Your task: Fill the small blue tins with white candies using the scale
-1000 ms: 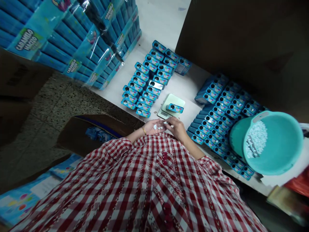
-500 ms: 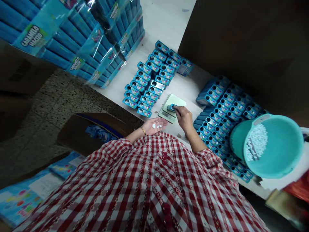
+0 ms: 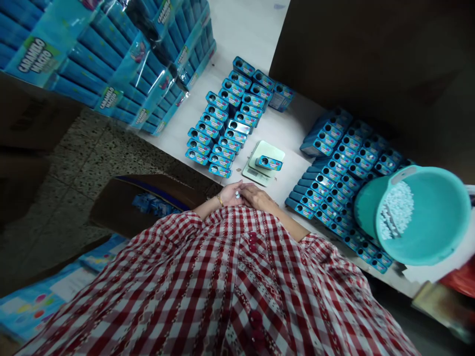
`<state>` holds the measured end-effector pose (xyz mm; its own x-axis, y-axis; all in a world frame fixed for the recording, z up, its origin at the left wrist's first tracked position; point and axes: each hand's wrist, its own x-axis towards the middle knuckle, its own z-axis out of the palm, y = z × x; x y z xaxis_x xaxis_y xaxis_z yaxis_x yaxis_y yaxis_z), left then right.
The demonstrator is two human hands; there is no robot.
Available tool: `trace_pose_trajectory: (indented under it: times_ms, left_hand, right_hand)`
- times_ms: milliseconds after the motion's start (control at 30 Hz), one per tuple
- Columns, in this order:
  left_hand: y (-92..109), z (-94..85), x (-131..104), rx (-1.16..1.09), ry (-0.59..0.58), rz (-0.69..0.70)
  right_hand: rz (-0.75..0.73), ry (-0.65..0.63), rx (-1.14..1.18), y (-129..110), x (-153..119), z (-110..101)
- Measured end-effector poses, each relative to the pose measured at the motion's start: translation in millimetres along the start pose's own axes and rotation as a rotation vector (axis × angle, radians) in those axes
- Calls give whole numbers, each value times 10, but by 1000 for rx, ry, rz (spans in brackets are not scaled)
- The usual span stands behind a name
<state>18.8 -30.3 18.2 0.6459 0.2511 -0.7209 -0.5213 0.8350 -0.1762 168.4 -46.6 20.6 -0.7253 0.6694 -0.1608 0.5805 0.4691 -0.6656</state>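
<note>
My left hand (image 3: 230, 194), with a gold bangle at the wrist, is palm up near the table's front edge, cupping a few small white candies (image 3: 238, 194). My right hand (image 3: 258, 197) reaches over the left palm, its fingers close together at the candies; whether a candy is between its fingertips is too small to tell. Just beyond the hands lies a pale kitchen scale (image 3: 256, 174). A small blue box (image 3: 269, 163) with a round hole in its top stands on the scale, touched by neither hand.
Blue boxes stand in rows left (image 3: 217, 113) and right (image 3: 334, 183) of the scale. A tilted turquoise bucket (image 3: 434, 212) holds white candies at the right. Wrapped display packs (image 3: 89, 59) are stacked at upper left. An open carton (image 3: 115, 202) sits below the table edge.
My right hand has left the box on the scale and moved down and left to my left palm. The box now stands alone there. The view has shifted slightly.
</note>
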Motion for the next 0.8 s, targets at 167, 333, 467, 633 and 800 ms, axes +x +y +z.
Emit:
trace_pose_trajectory:
  times_ms: [167, 333, 467, 633, 800]
  left_hand:
    - [-1, 62, 9, -20, 12, 29]
    - [18, 202, -10, -10, 72, 47]
    - [3, 287, -35, -10, 116, 70]
    - [8, 202, -11, 24, 130, 92]
    - [9, 135, 13, 86, 152, 124]
  right_hand:
    - [58, 108, 70, 7, 6, 41]
    - [-10, 137, 96, 4, 54, 28]
    - [-23, 181, 108, 17, 91, 20]
    - [-17, 216, 179, 31, 77, 40]
    - [-34, 197, 228, 23, 84, 58]
